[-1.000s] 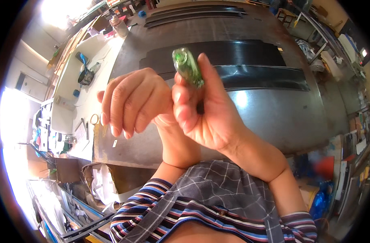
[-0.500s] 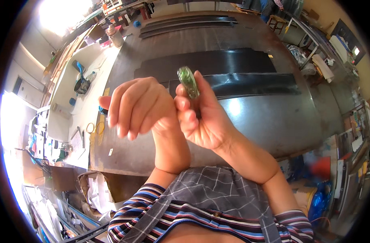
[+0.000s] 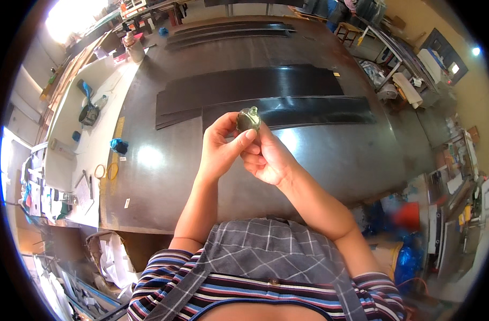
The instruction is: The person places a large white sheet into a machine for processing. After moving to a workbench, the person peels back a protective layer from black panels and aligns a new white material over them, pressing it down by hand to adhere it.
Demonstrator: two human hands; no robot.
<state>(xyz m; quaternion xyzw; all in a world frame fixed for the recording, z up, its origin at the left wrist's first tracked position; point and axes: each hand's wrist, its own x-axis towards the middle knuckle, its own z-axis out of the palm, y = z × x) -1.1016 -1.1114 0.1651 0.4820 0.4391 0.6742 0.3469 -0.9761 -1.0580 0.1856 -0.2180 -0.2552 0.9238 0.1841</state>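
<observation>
Above the near part of a dark table (image 3: 330,160), both hands meet around a small round, shiny green object (image 3: 249,119). It looks translucent and has a little knob at its top; its exact kind is not clear. My left hand (image 3: 223,142) pinches it from the left, thumb across its front. On the right side and from below, my right hand (image 3: 271,158) grips it with curled fingers. Part of the object is covered by the fingers. Beyond the hands lie flat black sheets (image 3: 228,83) on the tabletop.
Left of the hands are a crumpled blue item (image 3: 118,145) and yellow-handled scissors (image 3: 111,171). A white worktop (image 3: 108,96) runs along the left, with a dark pot (image 3: 88,115) and a bottle (image 3: 133,48). Narrow black strips (image 3: 228,33) lie at the far end.
My left hand, earlier bent over with fingers hanging left of the object, has turned up and now pinches it. The object has turned to show a round face. The view has shifted slightly.
</observation>
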